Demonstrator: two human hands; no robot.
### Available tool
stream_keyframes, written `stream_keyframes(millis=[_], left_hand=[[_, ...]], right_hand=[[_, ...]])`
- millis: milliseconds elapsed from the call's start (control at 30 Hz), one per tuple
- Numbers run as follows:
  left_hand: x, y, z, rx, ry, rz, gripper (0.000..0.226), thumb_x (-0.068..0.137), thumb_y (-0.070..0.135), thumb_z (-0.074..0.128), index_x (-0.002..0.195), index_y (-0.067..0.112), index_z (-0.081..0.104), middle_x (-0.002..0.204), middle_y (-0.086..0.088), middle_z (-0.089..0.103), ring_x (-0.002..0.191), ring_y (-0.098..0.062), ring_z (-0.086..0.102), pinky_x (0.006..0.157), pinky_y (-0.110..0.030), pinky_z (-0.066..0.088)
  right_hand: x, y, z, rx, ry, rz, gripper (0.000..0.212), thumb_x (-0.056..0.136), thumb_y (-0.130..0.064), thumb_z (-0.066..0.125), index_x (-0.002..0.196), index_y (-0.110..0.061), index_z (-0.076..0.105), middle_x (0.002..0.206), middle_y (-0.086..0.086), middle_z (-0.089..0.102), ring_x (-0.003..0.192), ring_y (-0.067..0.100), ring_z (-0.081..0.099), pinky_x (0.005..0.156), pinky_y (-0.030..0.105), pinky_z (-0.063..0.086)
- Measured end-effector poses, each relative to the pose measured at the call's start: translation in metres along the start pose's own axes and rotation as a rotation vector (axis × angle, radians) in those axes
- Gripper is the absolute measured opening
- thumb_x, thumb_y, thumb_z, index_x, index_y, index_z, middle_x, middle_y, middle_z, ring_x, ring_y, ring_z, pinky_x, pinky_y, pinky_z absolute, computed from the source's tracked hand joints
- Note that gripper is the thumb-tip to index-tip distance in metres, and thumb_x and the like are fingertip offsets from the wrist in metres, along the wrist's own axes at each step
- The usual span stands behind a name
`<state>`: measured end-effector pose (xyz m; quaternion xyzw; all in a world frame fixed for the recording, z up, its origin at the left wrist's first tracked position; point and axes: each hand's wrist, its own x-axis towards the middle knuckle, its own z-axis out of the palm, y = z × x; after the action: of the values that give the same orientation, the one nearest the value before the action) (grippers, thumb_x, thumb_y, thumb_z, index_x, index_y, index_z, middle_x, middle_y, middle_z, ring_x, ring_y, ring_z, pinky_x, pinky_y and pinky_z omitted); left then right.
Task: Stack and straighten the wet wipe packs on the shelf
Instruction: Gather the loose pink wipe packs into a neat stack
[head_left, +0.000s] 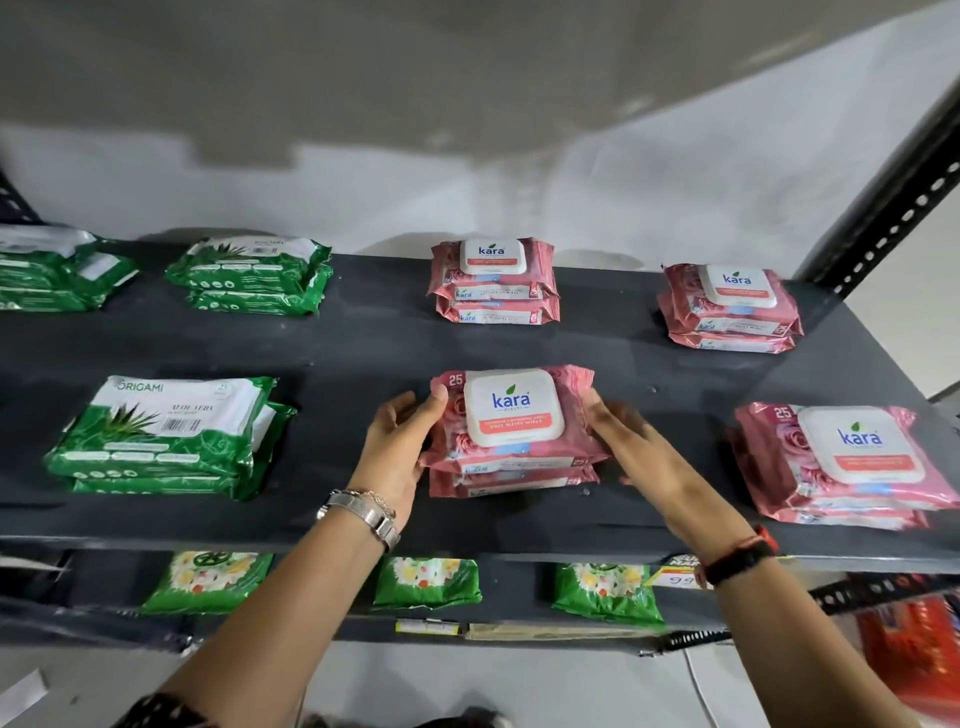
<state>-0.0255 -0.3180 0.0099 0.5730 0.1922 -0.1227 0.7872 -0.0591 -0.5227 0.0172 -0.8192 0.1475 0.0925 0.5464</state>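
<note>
The wet wipe packs lie flat in 2 rows of low stacks on the dark shelf: green packs to the left, pink ones to the right. The front middle pink stack is 2 packs high, its long axis running left to right along the shelf, the white lid facing up with its lettering upright toward the viewer. The left hand presses the stack's left end, fingers curled around the top pack's edge. The right hand lies against the right end, fingers extended along it. A metal watch circles the left wrist, a dark band the right.
</note>
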Motion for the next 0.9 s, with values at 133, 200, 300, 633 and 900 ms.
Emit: stream_keyframes(millis=[133, 200, 300, 633, 900], left_hand=[[0.0, -0.002, -0.001, 0.045, -0.091, -0.029, 0.047, 0.078, 0.028, 0.061, 0.118, 0.007, 0.048, 0.096, -0.005, 0.066, 0.084, -0.017, 0.064, 0.082, -0.036, 0.052], [-0.001, -0.002, -0.002, 0.05, -0.114, -0.045, 0.044, 0.078, 0.029, 0.06, 0.116, 0.009, 0.049, 0.095, -0.004, 0.067, 0.086, -0.02, 0.064, 0.085, -0.042, 0.051], [-0.001, -0.002, -0.004, 0.049, -0.146, -0.047, 0.039, 0.08, 0.028, 0.058, 0.115, 0.011, 0.052, 0.094, -0.003, 0.067, 0.083, -0.02, 0.065, 0.075, -0.04, 0.054], [-0.004, -0.003, -0.007, 0.095, -0.217, -0.024, 0.038, 0.083, 0.029, 0.053, 0.118, 0.014, 0.053, 0.098, -0.004, 0.068, 0.082, -0.02, 0.067, 0.066, -0.034, 0.057], [-0.003, -0.005, -0.007, 0.151, -0.238, 0.001, 0.037, 0.081, 0.036, 0.053, 0.112, 0.016, 0.055, 0.103, -0.007, 0.068, 0.076, -0.016, 0.069, 0.061, -0.032, 0.058]], right_hand=[[0.004, -0.004, 0.007, 0.162, -0.04, 0.011, 0.02, 0.09, -0.045, 0.037, 0.103, -0.034, 0.048, 0.093, -0.015, 0.062, 0.069, -0.005, 0.065, 0.058, 0.009, 0.049], [0.003, -0.004, 0.011, 0.151, -0.05, 0.01, 0.02, 0.091, -0.043, 0.037, 0.103, -0.032, 0.05, 0.097, -0.01, 0.065, 0.078, 0.001, 0.066, 0.07, 0.016, 0.052], [0.0, -0.003, 0.015, 0.105, -0.031, 0.033, 0.026, 0.091, -0.044, 0.037, 0.103, -0.027, 0.053, 0.111, 0.006, 0.064, 0.099, 0.022, 0.064, 0.093, 0.042, 0.05], [-0.007, 0.004, 0.019, 0.066, -0.016, 0.08, 0.049, 0.083, -0.062, 0.034, 0.122, -0.035, 0.048, 0.132, 0.011, 0.05, 0.125, 0.029, 0.046, 0.107, 0.051, 0.036], [-0.01, -0.002, 0.017, 0.028, -0.027, 0.104, 0.048, 0.086, -0.059, 0.031, 0.123, -0.033, 0.046, 0.133, 0.009, 0.051, 0.129, 0.027, 0.041, 0.109, 0.049, 0.033]])
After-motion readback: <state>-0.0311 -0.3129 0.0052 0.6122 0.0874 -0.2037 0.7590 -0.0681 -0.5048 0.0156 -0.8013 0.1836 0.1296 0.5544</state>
